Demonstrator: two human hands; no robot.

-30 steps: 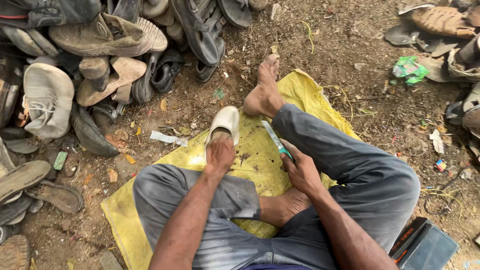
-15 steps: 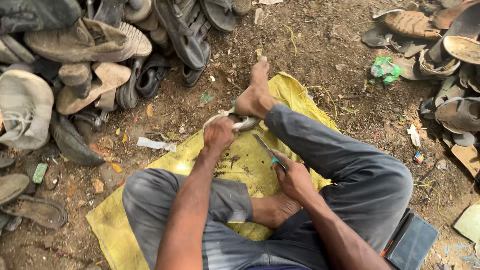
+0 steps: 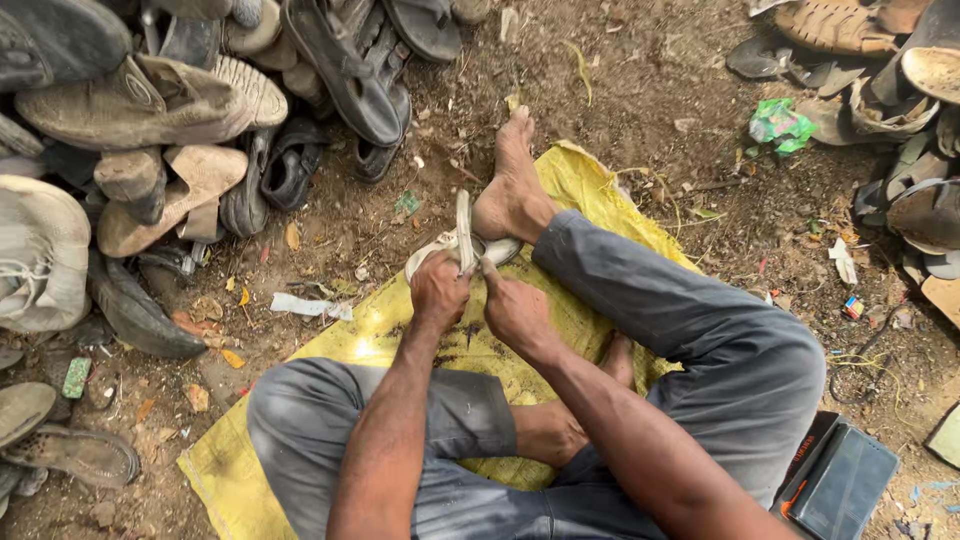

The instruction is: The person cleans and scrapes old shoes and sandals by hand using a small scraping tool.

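A worn white shoe (image 3: 432, 256) lies on the yellow sack (image 3: 590, 190), its far end pinned under my bare foot (image 3: 512, 195). My left hand (image 3: 440, 292) is closed on the shoe, and a pale strip (image 3: 463, 225) of it stands upright above my fingers. My right hand (image 3: 515, 312) is a closed fist pressed against the shoe next to the left hand. The knife it held a moment ago is hidden inside the fist. I sit with my legs in grey trousers (image 3: 700, 320) folded over the sack.
A heap of old shoes and sandals (image 3: 150, 110) fills the left side. More worn footwear (image 3: 900, 90) lies at the top right. A dark box (image 3: 845, 485) sits by my right hip. A white scrap (image 3: 305, 305) and green wrapper (image 3: 780, 122) lie on the dirt.
My right hand moved the green-handled knife from over my thigh up to the shoe. The shoe has slid under my foot, and both hands now meet on it.
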